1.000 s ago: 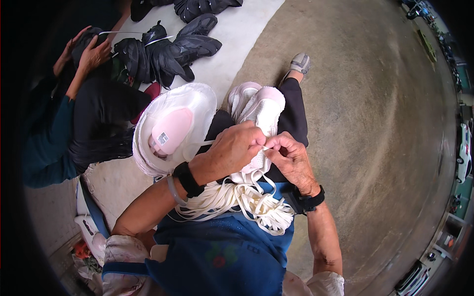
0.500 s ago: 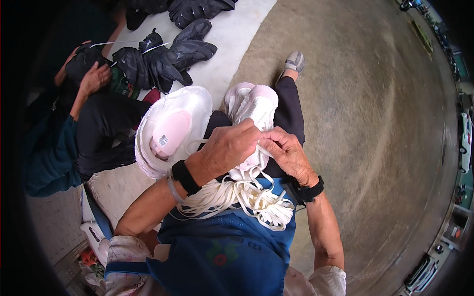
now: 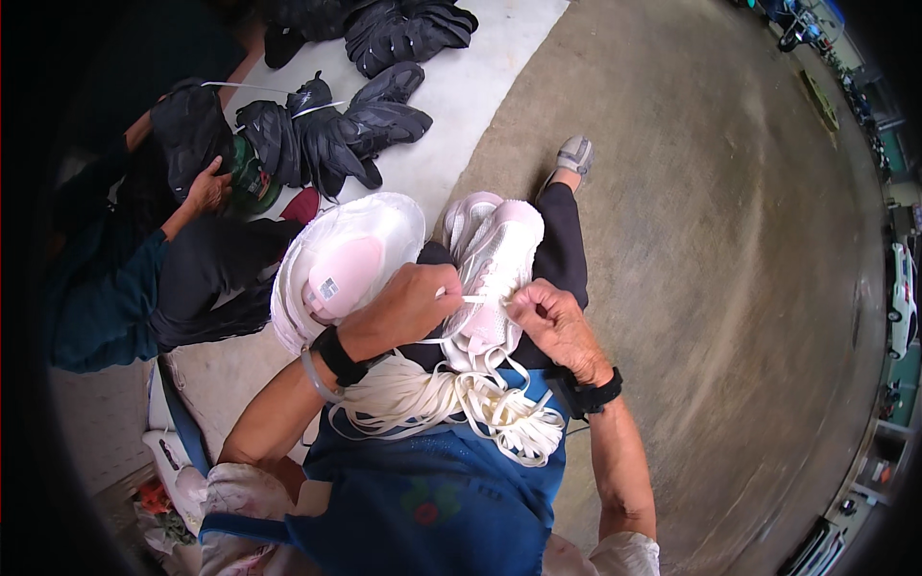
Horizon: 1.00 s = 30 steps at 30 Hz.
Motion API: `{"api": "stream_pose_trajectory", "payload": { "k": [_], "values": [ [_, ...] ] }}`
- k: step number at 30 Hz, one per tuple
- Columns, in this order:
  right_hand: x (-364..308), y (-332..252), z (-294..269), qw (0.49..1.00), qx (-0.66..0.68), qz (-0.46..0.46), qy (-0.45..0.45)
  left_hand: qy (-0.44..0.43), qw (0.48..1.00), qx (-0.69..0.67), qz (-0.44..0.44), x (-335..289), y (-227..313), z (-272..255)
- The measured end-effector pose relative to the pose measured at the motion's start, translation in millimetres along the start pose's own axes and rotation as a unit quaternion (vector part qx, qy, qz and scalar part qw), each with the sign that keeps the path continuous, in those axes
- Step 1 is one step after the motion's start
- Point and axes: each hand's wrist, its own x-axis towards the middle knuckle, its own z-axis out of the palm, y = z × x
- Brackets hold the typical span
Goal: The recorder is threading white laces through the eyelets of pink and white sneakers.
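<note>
A white and pink laced shoe (image 3: 511, 240) is resting across my dark trousers (image 3: 564, 235), its toe pointing away from me and its opening facing my waist, so the row of laces is sitting within easy reach of both hands. A second, similar shoe (image 3: 461, 219) is lying beside it on the left, partly hidden. My left hand (image 3: 423, 300) is curling closed around a white lace (image 3: 473, 300), holding it out to the side of the shoe, seemingly so the strand is lying clear of the others. My right hand (image 3: 545, 324) is hovering at the opposite edge of the laces, thumb and forefinger bent almost together; I cannot tell whether they are gripping anything. Nearer my body, a loose bundle of cream laces (image 3: 451, 396) is spreading over my blue apron (image 3: 423, 480), probably being kept there for closeness. To the left, a soft white bowl-shaped container (image 3: 396, 216) is tilting toward me, showing a pink sole-shaped piece (image 3: 353, 264) inside. Beyond it, a co-worker's hand (image 3: 207, 187) is showing near a dark shoe (image 3: 192, 134), while black shoes (image 3: 384, 123) are lying clustered on a pale sheet (image 3: 471, 91).
</note>
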Motion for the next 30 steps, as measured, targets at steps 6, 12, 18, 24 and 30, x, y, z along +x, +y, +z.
{"api": "stream_pose_trajectory", "payload": {
  "k": [6,12,18,24,30],
  "values": [
    [-8,-14,27,0.971,-0.193,-0.107,0.095,0.063,0.981,0.164,0.08,-24,13,-20],
    [-11,-16,29,0.954,-0.236,-0.119,0.142,0.04,0.933,0.343,0.102,-53,2,-43],
    [-27,-15,13,0.969,-0.18,-0.082,0.149,0.114,0.989,0.093,0.033,-48,32,-35],
    [-33,-14,21,0.951,-0.28,-0.075,0.109,-0.074,0.987,-0.11,-0.094,-66,-17,49],
    [-32,-11,31,0.937,-0.325,-0.053,0.118,-0.012,0.705,-0.607,-0.367,-65,5,77]
  ]
}}
